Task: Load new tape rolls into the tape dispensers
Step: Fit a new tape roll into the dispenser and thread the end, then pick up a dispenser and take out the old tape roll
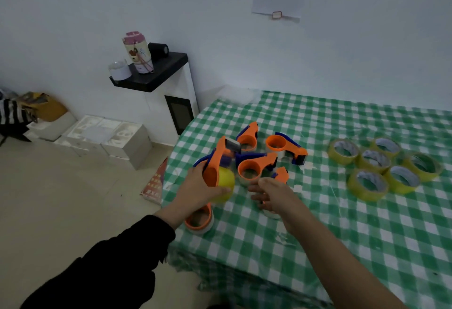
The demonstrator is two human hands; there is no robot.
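Observation:
My left hand point(195, 186) grips an orange and blue tape dispenser point(217, 162) that carries a yellow tape roll point(225, 183), held above the table's left edge. My right hand point(271, 194) reaches over another orange dispenser point(281, 174); its fingers hide what lies below, and I cannot tell whether they hold it. Several more orange dispensers lie close together, one at the centre point(254, 165), one behind point(248, 136), one to the right point(286, 147), one under my left wrist point(199, 220). Several yellow tape rolls point(381, 167) lie flat at the right.
A green and white checked cloth point(318, 223) covers the table. Left of it stands a white cabinet with a black shelf point(151, 76) holding a flask and cup. White boxes point(102, 137) and a red carton point(155, 181) sit on the floor.

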